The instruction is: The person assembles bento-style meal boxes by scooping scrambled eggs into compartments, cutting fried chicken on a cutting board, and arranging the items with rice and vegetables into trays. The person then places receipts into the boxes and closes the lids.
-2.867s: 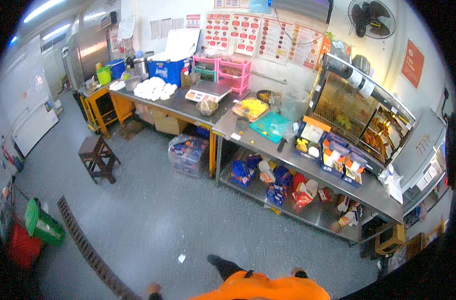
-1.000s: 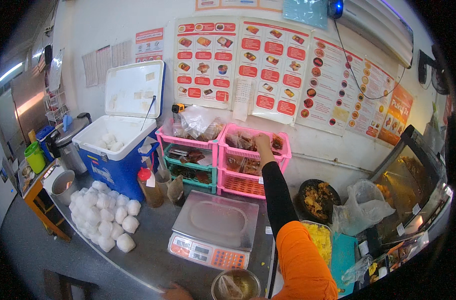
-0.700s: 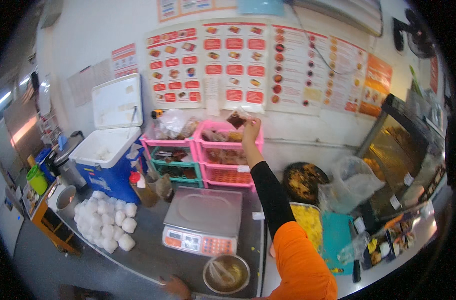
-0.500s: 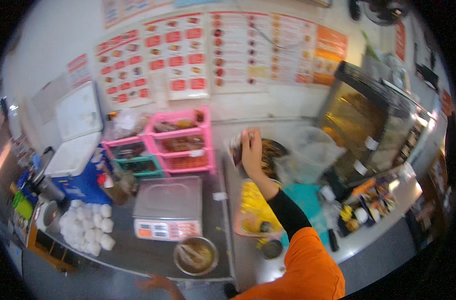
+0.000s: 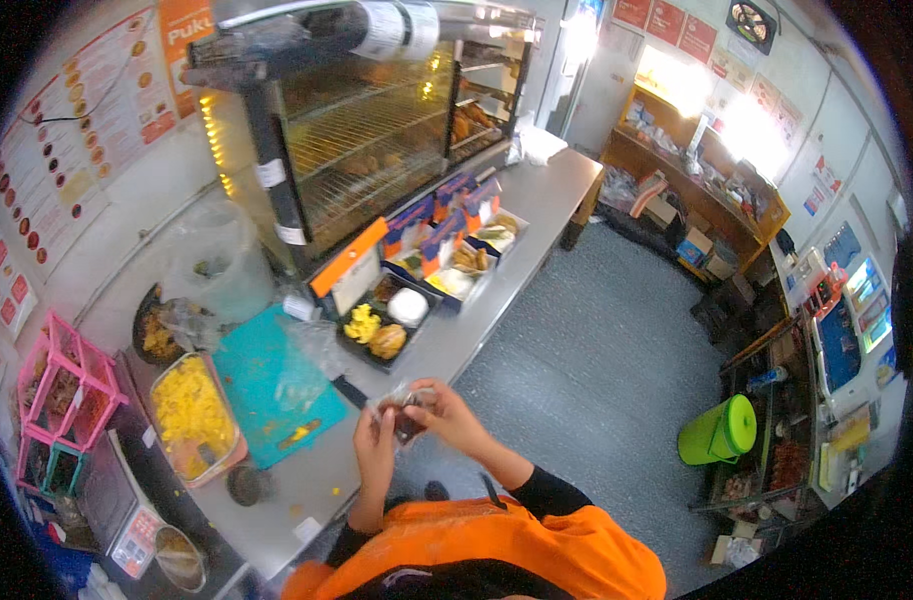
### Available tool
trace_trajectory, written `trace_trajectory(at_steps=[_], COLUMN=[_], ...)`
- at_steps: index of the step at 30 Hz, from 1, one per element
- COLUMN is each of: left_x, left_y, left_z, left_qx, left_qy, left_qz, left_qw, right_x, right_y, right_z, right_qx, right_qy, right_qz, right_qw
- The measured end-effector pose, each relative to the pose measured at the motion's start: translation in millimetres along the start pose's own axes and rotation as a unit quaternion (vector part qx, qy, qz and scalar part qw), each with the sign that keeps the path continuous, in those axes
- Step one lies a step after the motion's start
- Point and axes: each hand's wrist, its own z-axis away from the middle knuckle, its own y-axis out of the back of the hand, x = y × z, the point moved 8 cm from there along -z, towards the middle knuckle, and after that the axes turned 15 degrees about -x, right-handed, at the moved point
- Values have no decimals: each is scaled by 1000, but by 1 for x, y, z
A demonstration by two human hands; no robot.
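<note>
A small clear plastic bag [image 5: 408, 428] with dark brown contents is between my two hands, just off the counter's front edge. My left hand [image 5: 375, 450] grips its near left side. From the right, my right hand [image 5: 452, 418] pinches the bag with thumb and fingers. Beyond them on the counter stands a black lunch box [image 5: 397, 352] with a white rice mound, yellow egg and a browned piece, its lid raised. A teal cutting board [image 5: 267, 380] with yellow scraps lies to the left, beside a tray of yellow shredded food [image 5: 192, 415].
Several filled boxes [image 5: 462, 265] stand in front of a glass warming cabinet [image 5: 367, 130]. Pink baskets [image 5: 72, 385], a scale [image 5: 127, 520] and a metal bowl [image 5: 180, 558] are at the left. A green lidded bucket [image 5: 719, 430] stands right, across the grey floor [image 5: 567, 380].
My view has swung right. My right hand, earlier reaching out over the counter with a dark packet, has come back near my body. My left hand has joined it on the bag.
</note>
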Motion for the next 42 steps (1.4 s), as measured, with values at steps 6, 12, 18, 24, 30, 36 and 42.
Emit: trace_trajectory(at_steps=[6, 12, 18, 24, 30, 36, 42], left_x=[-75, -117, -133, -143, -133, -148, 57], left_y=[-51, -50, -97, -129, -114, -64, -70], left_z=[-101, -269, -338, -302, -261, -166, -290], left_qx=[-19, 72, 69, 127, 454, 732, 630], left_qy=[-6, -80, -82, 10, 30, 274, -124], left_qz=[-200, -205, -189, -260, -411, -298, -462], left_qw=[980, 973, 976, 957, 790, 549, 611], right_x=[-94, -195, -247, -211, -247, -314, -277], right_y=[167, 254, 303, 340, 316, 378, 410], right_z=[-6, -117, -207, -289, -327, -394, -419], right_qx=[146, 116, 53, -106, -165, 158, 120], right_qy=[42, 155, 232, 173, 306, 390, 382], right_qz=[220, 366, 427, 445, 496, 553, 579], right_qw=[964, 910, 872, 872, 796, 719, 710])
